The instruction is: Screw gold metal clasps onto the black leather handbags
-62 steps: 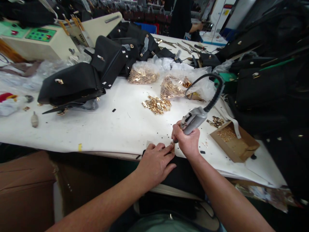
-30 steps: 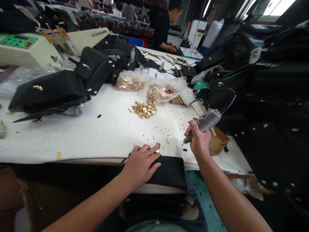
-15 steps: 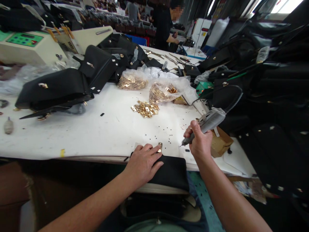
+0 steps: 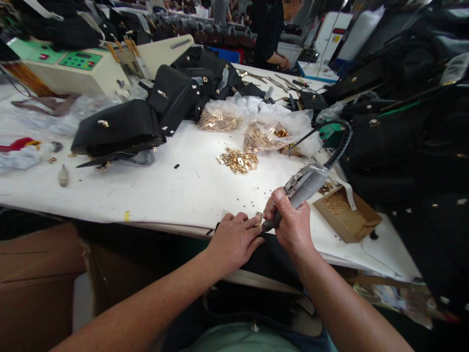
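Note:
My right hand (image 4: 293,217) is wrapped round a grey electric screwdriver (image 4: 306,185) with a black coiled cable. Its tip points down at a small gold clasp plate (image 4: 259,218) at the table's front edge. My left hand (image 4: 234,240) lies over a black bag (image 4: 275,256), its fingers pressing the clasp plate against the bag's edge. Most of that bag hangs below the tabletop, over my lap. The screwdriver's bit is hidden between the two hands. Farther back lies a loose pile of gold clasp plates (image 4: 239,160).
Plastic bags of gold fittings (image 4: 266,136) lie behind the pile. A cardboard box (image 4: 353,227) of small gold parts stands at right. Black bags (image 4: 120,122) and a cream machine (image 4: 88,73) occupy the left. A person (image 4: 269,36) works across the table.
My right hand has brought the screwdriver left and down to the clasp plate beside my left hand. The whole view has shifted, with the table appearing farther right.

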The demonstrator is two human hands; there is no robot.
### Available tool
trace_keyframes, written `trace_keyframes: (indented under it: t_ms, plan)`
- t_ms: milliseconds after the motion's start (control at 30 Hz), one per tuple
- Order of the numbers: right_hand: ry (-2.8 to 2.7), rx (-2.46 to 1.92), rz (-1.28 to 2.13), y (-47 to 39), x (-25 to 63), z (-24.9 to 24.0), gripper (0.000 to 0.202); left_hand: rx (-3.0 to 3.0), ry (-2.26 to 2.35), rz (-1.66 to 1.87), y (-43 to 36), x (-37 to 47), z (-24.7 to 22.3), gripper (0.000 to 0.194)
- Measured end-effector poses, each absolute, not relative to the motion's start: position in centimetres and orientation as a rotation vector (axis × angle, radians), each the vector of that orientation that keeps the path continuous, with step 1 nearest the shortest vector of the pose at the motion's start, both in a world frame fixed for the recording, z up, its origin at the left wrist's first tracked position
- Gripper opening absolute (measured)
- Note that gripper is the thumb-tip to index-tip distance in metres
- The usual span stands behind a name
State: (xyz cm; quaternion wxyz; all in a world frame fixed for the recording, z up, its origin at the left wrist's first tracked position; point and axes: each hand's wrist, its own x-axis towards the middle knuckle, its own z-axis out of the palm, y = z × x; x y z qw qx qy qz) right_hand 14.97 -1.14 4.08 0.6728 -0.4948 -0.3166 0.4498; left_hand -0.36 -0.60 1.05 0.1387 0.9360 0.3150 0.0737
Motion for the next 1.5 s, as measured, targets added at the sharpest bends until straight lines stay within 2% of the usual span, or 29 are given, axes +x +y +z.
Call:
trace_keyframes:
  t_ms: [1000,1500]
  plan:
    - [-0.694,-1.057,1.009,-1.3,14.9,4.7,0.037,2.709,0.894,0.22,-0.5,-0.6,1.0,0.027]
    - [-0.757,-1.231,0.881,0.6,15.1,2.0,0.04,2.725,0.895,0.198,-0.4,-0.6,0.8,0.022]
